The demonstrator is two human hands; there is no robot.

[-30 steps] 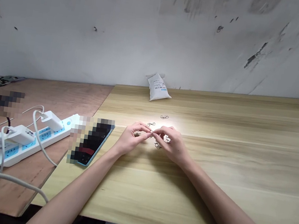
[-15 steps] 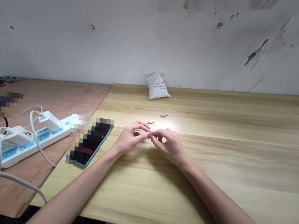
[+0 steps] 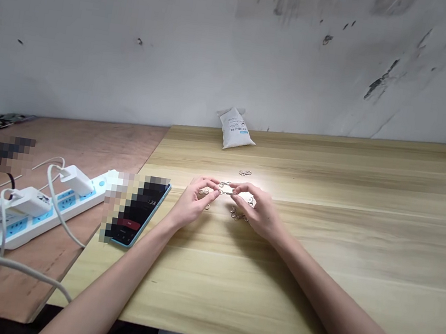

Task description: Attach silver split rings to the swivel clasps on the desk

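My left hand (image 3: 193, 202) is closed in a pinch on a small metal ring (image 3: 221, 192). From the other side, the thumb and index finger of my right hand (image 3: 258, 212) grip a slim metal clasp (image 3: 228, 193) that meets the ring. Whether the two are linked is too small to tell. Loose split rings (image 3: 207, 207) lie on the table by my left fingers. Under my right hand is a small heap of metal clasps (image 3: 237, 213), partly covered. Just beyond my fingertips lies a clasp with a ring (image 3: 224, 183), and another such piece (image 3: 245, 173) sits farther back.
A white plastic pouch (image 3: 236, 130) stands near the wall on the wooden table (image 3: 346, 206). Left of my left arm lies a phone (image 3: 139, 216). A power strip (image 3: 59, 210) with chargers and cables rests on the lower brown board (image 3: 97, 144).
My hands have moved slightly apart, and the ring and clasp between them now show. The heap under my right hand has come into sight. The phone screen reads differently.
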